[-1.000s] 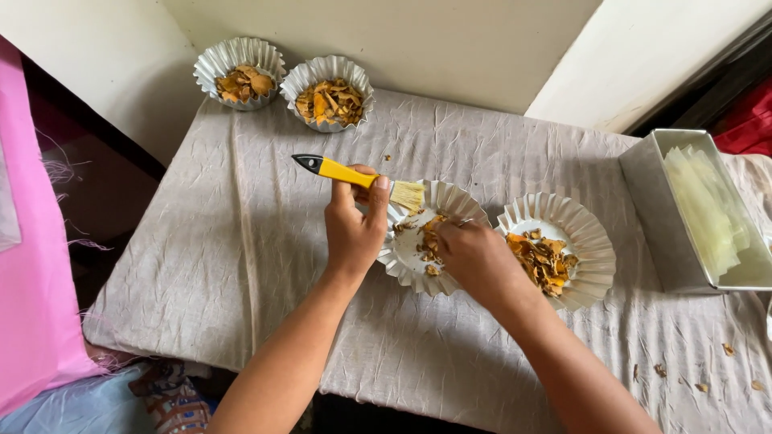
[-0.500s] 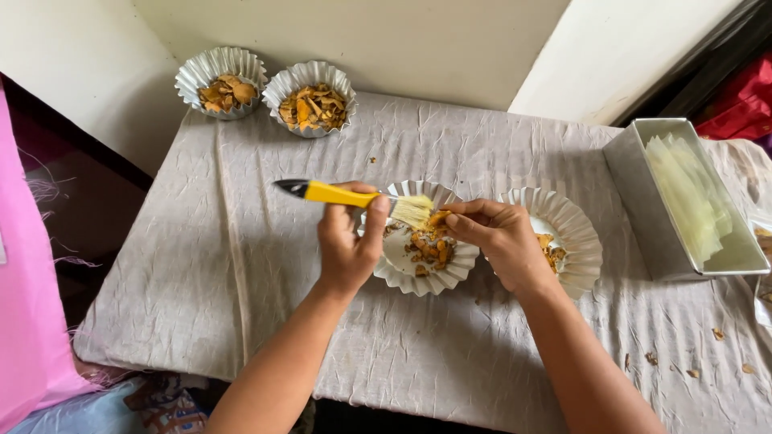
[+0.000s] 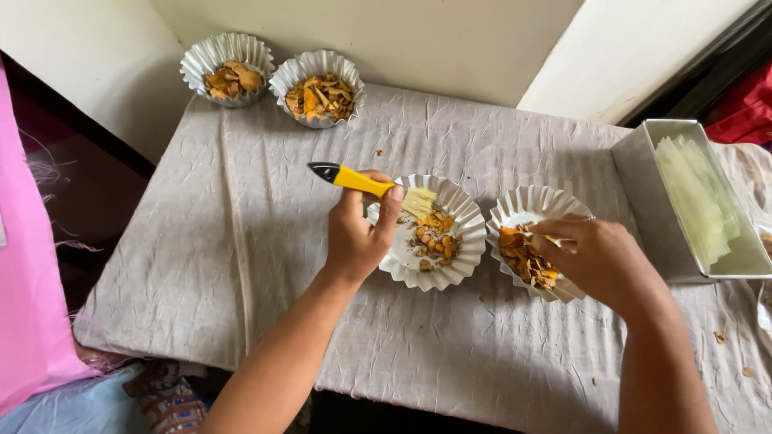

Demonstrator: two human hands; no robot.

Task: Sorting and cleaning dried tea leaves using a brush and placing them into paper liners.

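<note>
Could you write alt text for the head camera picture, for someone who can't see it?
Seen from above, a person's left hand holds a yellow-handled brush over a fluted foil cup of orange flakes, while the right hand reaches into a second cup. Two more filled cups stand at the back of the cloth-covered table, a metal tray to the right.

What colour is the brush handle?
Yellow with a black tip, on the brush in the left hand; head view.

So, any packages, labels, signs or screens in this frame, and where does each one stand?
No labels, signs or screens show.
Metal tin: far right of the table, rectangular, grey, holding pale yellowish strips.
Four fluted foil cups of orange-brown pieces: two at the back left, one under the left hand's brush, one at the right hand.
</note>
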